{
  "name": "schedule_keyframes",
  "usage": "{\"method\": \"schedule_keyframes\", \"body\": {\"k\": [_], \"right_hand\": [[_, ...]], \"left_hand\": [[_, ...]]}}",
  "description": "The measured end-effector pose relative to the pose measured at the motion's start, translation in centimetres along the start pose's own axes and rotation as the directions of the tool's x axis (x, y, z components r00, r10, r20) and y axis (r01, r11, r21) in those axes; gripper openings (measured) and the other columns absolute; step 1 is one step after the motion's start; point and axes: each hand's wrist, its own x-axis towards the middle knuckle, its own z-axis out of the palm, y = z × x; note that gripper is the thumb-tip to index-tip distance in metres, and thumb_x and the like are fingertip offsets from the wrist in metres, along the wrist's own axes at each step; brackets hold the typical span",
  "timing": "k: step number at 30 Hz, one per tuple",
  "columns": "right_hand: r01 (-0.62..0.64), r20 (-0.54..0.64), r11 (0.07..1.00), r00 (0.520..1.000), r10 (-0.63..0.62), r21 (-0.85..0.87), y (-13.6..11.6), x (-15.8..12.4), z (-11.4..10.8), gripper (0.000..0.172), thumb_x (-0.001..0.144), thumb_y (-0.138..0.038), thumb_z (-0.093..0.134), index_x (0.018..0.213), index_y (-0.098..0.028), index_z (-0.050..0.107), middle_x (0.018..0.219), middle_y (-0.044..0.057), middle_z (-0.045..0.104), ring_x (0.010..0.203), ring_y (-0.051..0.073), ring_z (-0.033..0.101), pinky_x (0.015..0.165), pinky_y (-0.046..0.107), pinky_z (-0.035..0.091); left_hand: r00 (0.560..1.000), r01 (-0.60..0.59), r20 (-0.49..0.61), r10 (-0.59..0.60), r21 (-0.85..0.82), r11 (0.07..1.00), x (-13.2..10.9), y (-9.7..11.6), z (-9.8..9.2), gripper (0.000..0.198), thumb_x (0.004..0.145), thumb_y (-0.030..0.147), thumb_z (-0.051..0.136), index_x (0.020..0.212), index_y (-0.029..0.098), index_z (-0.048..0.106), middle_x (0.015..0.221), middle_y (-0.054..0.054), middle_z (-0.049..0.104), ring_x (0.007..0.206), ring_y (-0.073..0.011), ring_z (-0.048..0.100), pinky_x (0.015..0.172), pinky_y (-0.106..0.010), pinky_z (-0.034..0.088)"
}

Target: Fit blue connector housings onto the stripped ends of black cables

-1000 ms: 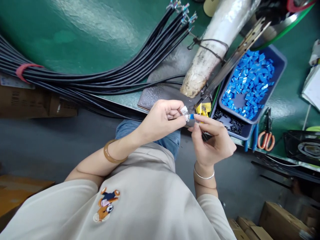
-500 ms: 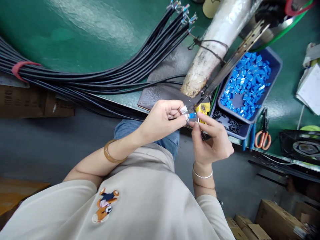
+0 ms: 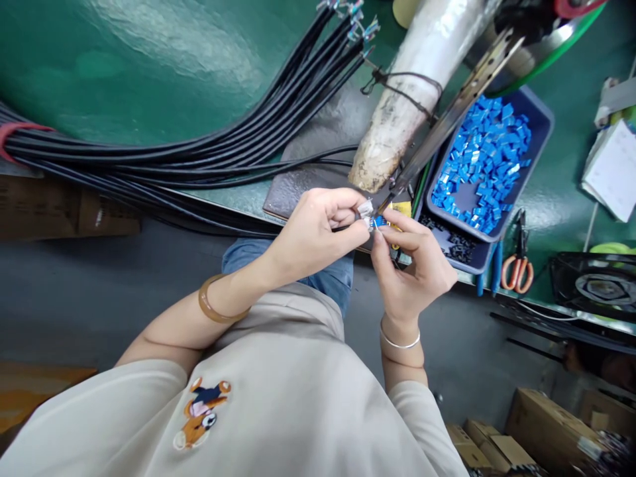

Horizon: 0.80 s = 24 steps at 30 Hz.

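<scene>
My left hand [image 3: 320, 225] is closed in a pinch on the stripped end of a black cable, with pale material [image 3: 366, 207] showing at its fingertips. A small blue connector [image 3: 380, 221] sits between the two hands, at the end of the cable. My right hand [image 3: 412, 255] is closed, thumb and index pinching a thin white wire [image 3: 376, 226] against the connector. Just above the fingers is the dark tip of a long metal rod [image 3: 422, 156] that looks like a soldering iron. How the connector is gripped is partly hidden by the fingers.
A white wrapped duct [image 3: 397, 106] hangs close above my hands. A bin [image 3: 539, 132] of blue connectors stands over one with small black parts [image 3: 460, 246]. Orange-handled pliers [image 3: 517, 273] lie to the right. A bundle of black cables [image 3: 199, 156] stretches leftward.
My right hand has moved in toward my left, bringing the white wire up to the connector. The connector now sits nearer the metal tip. The whole view has shifted slightly.
</scene>
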Motion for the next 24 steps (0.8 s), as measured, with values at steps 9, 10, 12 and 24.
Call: {"method": "schedule_keyframes", "body": {"k": [9, 10, 12, 24], "right_hand": [[0.015, 0.015, 0.999, 1.000, -0.014, -0.050, 0.0, 0.3, -0.3, 0.012, 0.083, -0.011, 0.065, 0.090, -0.021, 0.064, 0.106, 0.004, 0.075, 0.096, 0.018, 0.074, 0.080, 0.031, 0.062], [0.019, 0.017, 0.998, 1.000, -0.018, -0.058, -0.1, 0.4, -0.3, 0.012, 0.083, -0.011, 0.065, 0.090, -0.021, 0.064, 0.105, 0.004, 0.075, 0.096, 0.018, 0.074, 0.081, 0.032, 0.062], [0.028, 0.016, 0.997, 1.000, -0.027, -0.065, -0.2, 0.4, -0.4, 0.013, 0.083, -0.011, 0.066, 0.090, -0.021, 0.064, 0.105, 0.004, 0.075, 0.095, 0.018, 0.074, 0.081, 0.032, 0.062], [0.039, 0.028, 0.997, 0.999, -0.037, -0.071, 0.2, 0.3, -0.2, 0.012, 0.083, -0.011, 0.066, 0.088, -0.021, 0.061, 0.102, 0.002, 0.076, 0.092, 0.017, 0.074, 0.073, 0.028, 0.062]], "left_hand": [[0.997, 0.076, -0.015, -0.076, -0.028, 0.997, 0.0, 0.8, 0.0, 0.009, 0.074, 0.012, 0.059, 0.067, 0.016, 0.055, 0.052, 0.006, 0.032, 0.047, -0.0036, 0.025, 0.044, -0.020, 0.019], [0.997, 0.079, -0.009, -0.080, -0.030, 0.996, 0.0, 0.9, 0.0, 0.009, 0.074, 0.012, 0.060, 0.067, 0.016, 0.055, 0.051, 0.006, 0.033, 0.047, -0.0036, 0.026, 0.044, -0.020, 0.020], [0.997, 0.082, 0.006, -0.082, -0.030, 0.996, 0.0, 1.0, -0.1, 0.010, 0.074, 0.012, 0.059, 0.066, 0.016, 0.055, 0.051, 0.006, 0.034, 0.047, -0.0035, 0.026, 0.044, -0.020, 0.020], [0.991, 0.130, 0.031, -0.130, -0.017, 0.991, 0.1, 0.7, -0.2, 0.013, 0.074, 0.011, 0.058, 0.064, 0.015, 0.052, 0.052, 0.006, 0.031, 0.047, -0.0029, 0.025, 0.044, -0.020, 0.018]]}}
